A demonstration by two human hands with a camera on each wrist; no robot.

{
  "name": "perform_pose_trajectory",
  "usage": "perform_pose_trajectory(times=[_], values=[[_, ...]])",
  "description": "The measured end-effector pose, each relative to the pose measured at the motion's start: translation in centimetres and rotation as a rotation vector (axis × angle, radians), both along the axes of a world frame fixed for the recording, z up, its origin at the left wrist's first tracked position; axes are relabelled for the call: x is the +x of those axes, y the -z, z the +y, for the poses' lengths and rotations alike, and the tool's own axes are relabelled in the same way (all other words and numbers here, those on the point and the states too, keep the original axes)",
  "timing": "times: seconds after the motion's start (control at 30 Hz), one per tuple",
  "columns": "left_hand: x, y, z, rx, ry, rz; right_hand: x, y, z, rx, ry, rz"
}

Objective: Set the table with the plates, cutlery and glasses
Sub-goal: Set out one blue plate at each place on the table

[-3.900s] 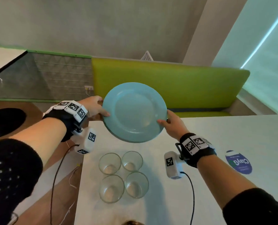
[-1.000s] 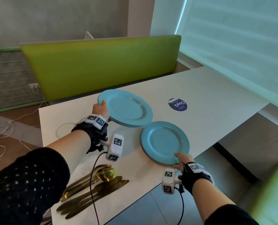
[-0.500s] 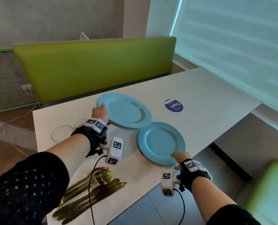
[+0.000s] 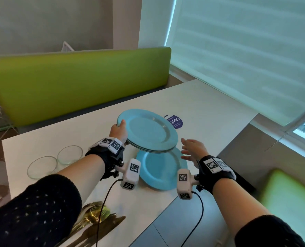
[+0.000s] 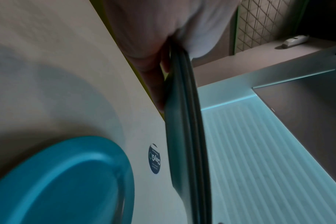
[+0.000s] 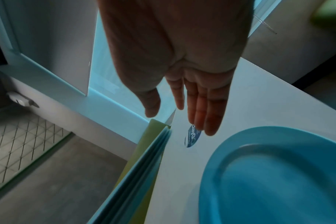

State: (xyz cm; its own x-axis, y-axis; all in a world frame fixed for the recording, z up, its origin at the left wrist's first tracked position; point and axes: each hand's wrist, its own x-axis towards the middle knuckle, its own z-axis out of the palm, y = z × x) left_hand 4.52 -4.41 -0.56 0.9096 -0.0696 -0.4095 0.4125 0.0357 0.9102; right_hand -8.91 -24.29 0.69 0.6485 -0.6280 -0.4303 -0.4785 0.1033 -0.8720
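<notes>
Head view: white table [image 4: 210, 104] bears a single blue plate [image 4: 158, 170] at its near edge; plate stack [image 4: 148, 131], gripped by left hand [image 4: 118, 131], hangs above that plate; right hand [image 4: 192, 148], fingers straight and empty, hovers beside it.

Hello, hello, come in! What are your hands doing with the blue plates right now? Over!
Left hand grips plate stack, held above table. Right hand open, empty, beside stack. One plate laid at near edge. Nothing in the way.
</notes>
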Motion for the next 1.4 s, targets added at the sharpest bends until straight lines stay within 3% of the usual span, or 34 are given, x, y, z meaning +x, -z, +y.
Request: perform_pose_trajectory(times=[0.1,0.2,0.57,0.77,0.97,1.13,1.4], values=[[-0.5,-0.5,-2.5,-0.026,0.077,-0.003,0.3,-0.7,-1.1,0.082,0.008,-0.047],[-0.3,-0.5,-4.9,-0.026,0.141,-0.008,0.9,-0.7,-3.1,0.043,0.094,-0.076],[4.4,-0.9,-13.8,0.01,0.091,-0.057,6.7,-1.1,-13.1,0.174,0.137,-0.104],[7.5,3.1,-17.3,0.042,0.029,-0.01,9.4,0.1,-17.2,0.264,0.114,-0.155],[7.8,3.0,-18.0,0.107,-0.078,0.023,10.6,1.2,-19.6,0.281,0.11,-0.146],[9.0,3.0,-17.2,0.263,-0.188,-0.009,9.8,3.1,-22.6,0.383,0.301,-0.208],[10.8,3.0,-15.9,0.317,-0.328,0.016,6.8,7.9,-26.1,0.353,0.523,-0.089]])
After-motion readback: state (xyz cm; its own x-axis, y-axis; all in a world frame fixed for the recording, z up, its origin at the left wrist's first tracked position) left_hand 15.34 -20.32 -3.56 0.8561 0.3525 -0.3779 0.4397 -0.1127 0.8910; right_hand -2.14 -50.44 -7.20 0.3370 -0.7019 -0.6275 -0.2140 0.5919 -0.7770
